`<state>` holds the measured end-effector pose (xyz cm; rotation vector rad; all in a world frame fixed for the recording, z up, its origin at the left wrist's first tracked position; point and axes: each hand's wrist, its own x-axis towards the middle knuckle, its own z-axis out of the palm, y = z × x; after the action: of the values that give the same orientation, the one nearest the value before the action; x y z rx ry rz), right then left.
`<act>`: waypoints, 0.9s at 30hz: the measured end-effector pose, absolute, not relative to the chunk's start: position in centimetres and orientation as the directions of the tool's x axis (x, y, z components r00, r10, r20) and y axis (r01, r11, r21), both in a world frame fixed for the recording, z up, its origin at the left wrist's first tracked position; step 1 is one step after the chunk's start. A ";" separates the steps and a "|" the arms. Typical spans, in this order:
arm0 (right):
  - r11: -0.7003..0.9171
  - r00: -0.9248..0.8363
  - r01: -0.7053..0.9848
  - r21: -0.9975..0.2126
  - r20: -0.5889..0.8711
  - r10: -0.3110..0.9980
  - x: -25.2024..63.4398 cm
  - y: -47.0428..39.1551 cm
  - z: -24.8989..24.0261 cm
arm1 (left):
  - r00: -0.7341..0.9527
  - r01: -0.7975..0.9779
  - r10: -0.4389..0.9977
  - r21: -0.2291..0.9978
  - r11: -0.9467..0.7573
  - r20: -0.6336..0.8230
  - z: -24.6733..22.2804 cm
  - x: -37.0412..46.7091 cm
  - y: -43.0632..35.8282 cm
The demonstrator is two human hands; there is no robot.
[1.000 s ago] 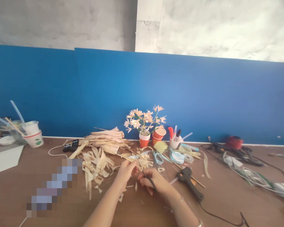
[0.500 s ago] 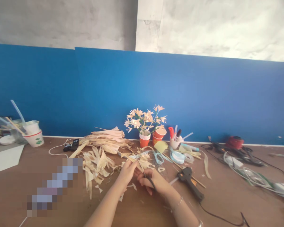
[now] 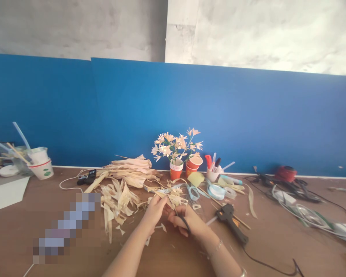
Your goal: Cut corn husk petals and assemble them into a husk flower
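Note:
My left hand (image 3: 155, 209) is closed on a small pale piece of husk, pinched near the fingertips. My right hand (image 3: 187, 221) is closed round dark-handled scissors (image 3: 184, 223), whose blades point up and left towards the piece. Both hands are close together over the table's middle. Left of them lie loose pale husk strips (image 3: 121, 198), with a bundle of dried husks (image 3: 132, 169) behind. Small offcuts (image 3: 163, 227) are scattered below the hands. Beyond stand pale flowers (image 3: 173, 144) in an orange and white cup (image 3: 176, 171).
A black glue gun (image 3: 232, 223) lies right of my right hand, its cord trailing forward. Blue ribbon rolls (image 3: 216, 191) and a white cup (image 3: 212, 175) of tools are behind it. Cables (image 3: 300, 215) lie far right; a paper cup (image 3: 43, 169) stands far left.

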<state>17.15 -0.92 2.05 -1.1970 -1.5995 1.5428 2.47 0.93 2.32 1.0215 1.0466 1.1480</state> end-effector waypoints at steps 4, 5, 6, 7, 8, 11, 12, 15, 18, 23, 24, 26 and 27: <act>-0.084 -0.392 0.181 -0.980 -0.150 0.908 16.9 -1.0 2.1 | 0.094 -0.232 0.991 0.966 0.118 -0.099 2.0 2.5 1.0; -0.081 -0.386 0.176 -0.981 -0.145 0.911 16.8 -1.0 2.0 | 0.090 -0.243 0.991 0.963 0.115 -0.096 2.0 2.5 1.1; -0.080 -0.378 0.171 -0.982 -0.141 0.915 16.8 -0.9 2.0 | 0.085 -0.255 0.992 0.960 0.112 -0.093 1.9 2.6 1.1; -0.079 -0.371 0.168 -0.983 -0.138 0.918 16.7 -0.9 1.9 | 0.080 -0.267 0.993 0.957 0.110 -0.092 1.9 2.6 1.1; -0.078 -0.369 0.166 -0.983 -0.135 0.920 16.7 -0.9 1.8 | 0.077 -0.279 0.993 0.954 0.110 -0.092 1.8 2.6 1.1; -0.071 -0.379 0.170 -0.983 -0.131 0.916 16.6 -0.8 1.6 | 0.080 -0.309 0.992 0.944 0.118 -0.097 1.7 2.7 1.0; -0.068 -0.380 0.172 -0.983 -0.130 0.916 16.6 -0.8 1.6 | 0.080 -0.316 0.992 0.941 0.118 -0.098 1.7 2.7 1.0; -0.064 -0.379 0.181 -0.981 -0.130 0.916 16.6 -0.8 1.8 | 0.077 -0.329 0.993 0.938 0.113 -0.093 1.6 2.6 1.0; -0.048 -0.411 0.201 -0.978 -0.129 0.902 16.8 -0.9 2.1 | 0.065 -0.335 0.994 0.937 0.102 -0.086 1.6 2.5 1.1; -0.011 -0.457 0.212 -0.977 -0.109 0.883 17.0 -0.9 2.0 | -0.117 -0.428 0.986 0.902 0.060 -0.121 1.7 1.9 1.9; -0.004 -0.440 0.199 -0.980 -0.093 0.893 17.0 -0.8 1.8 | -0.153 -0.463 0.980 0.885 0.045 -0.129 1.8 1.7 2.1; 0.016 -0.357 0.155 -0.988 -0.041 0.933 16.8 -0.5 1.6 | -0.183 -0.510 0.973 0.860 0.025 -0.137 1.9 1.5 2.3; 0.032 -0.288 0.132 -0.991 -0.007 0.957 16.7 -0.3 1.5 | -0.175 -0.516 0.975 0.856 0.026 -0.135 1.9 1.5 2.3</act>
<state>16.70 -0.30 1.46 -1.1474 -1.5338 1.3451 1.51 2.25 1.91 0.6404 0.9787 1.4996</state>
